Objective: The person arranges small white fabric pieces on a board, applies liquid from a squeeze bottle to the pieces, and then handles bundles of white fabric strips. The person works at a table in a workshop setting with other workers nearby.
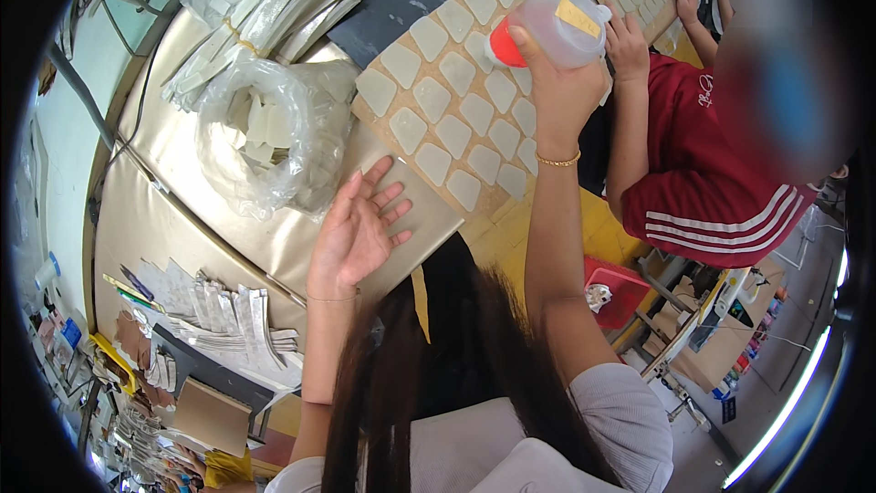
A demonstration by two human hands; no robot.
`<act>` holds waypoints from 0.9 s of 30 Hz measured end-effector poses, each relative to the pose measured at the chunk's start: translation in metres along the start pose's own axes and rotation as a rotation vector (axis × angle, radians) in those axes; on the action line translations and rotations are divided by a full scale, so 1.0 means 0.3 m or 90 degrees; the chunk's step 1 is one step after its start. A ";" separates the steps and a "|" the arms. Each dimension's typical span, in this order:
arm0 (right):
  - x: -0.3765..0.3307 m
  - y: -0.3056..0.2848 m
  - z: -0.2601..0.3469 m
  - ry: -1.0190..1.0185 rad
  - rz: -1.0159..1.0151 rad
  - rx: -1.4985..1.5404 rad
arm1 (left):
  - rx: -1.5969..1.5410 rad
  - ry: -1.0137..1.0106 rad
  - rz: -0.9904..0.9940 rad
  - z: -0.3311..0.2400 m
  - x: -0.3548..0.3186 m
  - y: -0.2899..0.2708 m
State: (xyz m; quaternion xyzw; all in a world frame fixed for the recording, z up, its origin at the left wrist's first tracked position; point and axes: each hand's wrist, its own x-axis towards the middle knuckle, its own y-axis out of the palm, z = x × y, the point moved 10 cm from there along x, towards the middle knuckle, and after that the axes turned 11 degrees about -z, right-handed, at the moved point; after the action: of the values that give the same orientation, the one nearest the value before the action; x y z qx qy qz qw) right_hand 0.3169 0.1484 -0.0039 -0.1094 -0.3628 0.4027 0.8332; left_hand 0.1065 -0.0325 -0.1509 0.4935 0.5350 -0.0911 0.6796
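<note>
My right hand (pixel 566 96) is wrapped round a translucent plastic bottle (pixel 557 29) with a red end and a yellow label, tilted over a brown board (pixel 387 119). Rows of pale, rounded four-sided pieces (pixel 453 137) lie spaced apart on that board. Below the board's near left corner, my left hand (pixel 354 230) is held palm up, fingers apart and slightly curled, with nothing in it. The hand nearest to the bottle on its right belongs to a person in a dark red sleeve (pixel 721 205).
A clear plastic bag (pixel 216 132) holding pale pieces stands left of the board, beside tied bundles of whitish strips (pixel 274 14). Under the board's far side lies a dark sheet (pixel 401 0). More strips (pixel 242 315) lie at lower left. A red basket (pixel 625 297) is at right.
</note>
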 end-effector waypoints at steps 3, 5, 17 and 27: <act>0.001 -0.022 -0.020 -0.006 -0.026 0.030 | 0.003 -0.003 -0.001 0.000 -0.001 0.004; -0.002 -0.019 -0.010 -0.024 0.003 0.025 | 0.008 -0.003 -0.008 -0.003 -0.006 0.005; 0.098 -0.038 -0.021 -0.082 -0.110 0.045 | 0.019 -0.009 -0.031 -0.003 0.000 -0.003; 0.103 0.017 -0.032 -0.031 -0.037 0.000 | 0.028 -0.009 -0.011 -0.003 0.000 -0.004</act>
State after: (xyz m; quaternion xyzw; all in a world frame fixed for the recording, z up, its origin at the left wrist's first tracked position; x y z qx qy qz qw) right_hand 0.3333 0.1760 0.0028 -0.0894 -0.3858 0.3809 0.8355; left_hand 0.1050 -0.0324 -0.1514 0.5032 0.5324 -0.1117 0.6715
